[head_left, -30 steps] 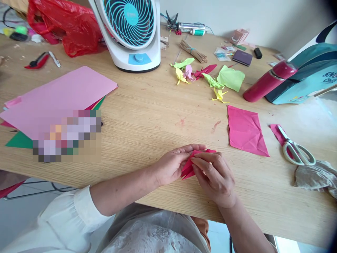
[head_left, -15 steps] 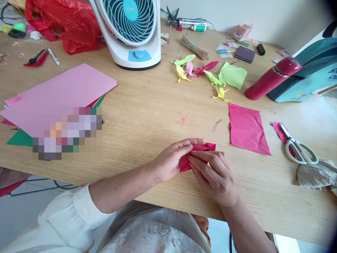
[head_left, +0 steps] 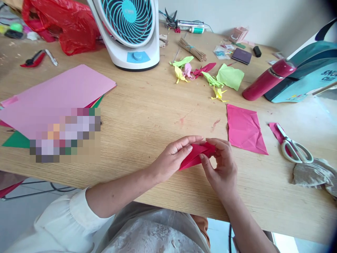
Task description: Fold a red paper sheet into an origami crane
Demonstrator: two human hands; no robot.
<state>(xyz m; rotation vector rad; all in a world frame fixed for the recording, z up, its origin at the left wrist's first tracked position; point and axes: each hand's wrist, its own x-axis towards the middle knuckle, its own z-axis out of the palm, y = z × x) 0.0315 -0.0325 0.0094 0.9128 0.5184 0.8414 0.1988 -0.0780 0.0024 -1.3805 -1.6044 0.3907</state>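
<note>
Both hands hold a folded piece of red-pink paper (head_left: 194, 156) just above the near part of the table. My left hand (head_left: 172, 156) grips its left side, with the thumb on the front face and the fingers behind. At the right end my right hand (head_left: 222, 165) pinches the paper between thumb and fingertips. The paper's back is hidden by the fingers. A creased pink paper sheet (head_left: 246, 130) lies to the right of my hands. Beyond it, white-handled scissors (head_left: 293, 146) rest on a pink paper strip (head_left: 276, 131).
Several folded paper figures (head_left: 195, 70) lie farther back. A fan (head_left: 135, 58) stands behind, and a red bottle (head_left: 268, 80) leans at the right beside a teal bag (head_left: 302, 77). A pink paper stack (head_left: 60, 91) is at left; a grey-brown cloth (head_left: 310, 174) lies at right.
My right hand has shifted from the front of the folded paper to its right end, thumb now in front and fingers at the top edge. More of the paper's front face shows.
</note>
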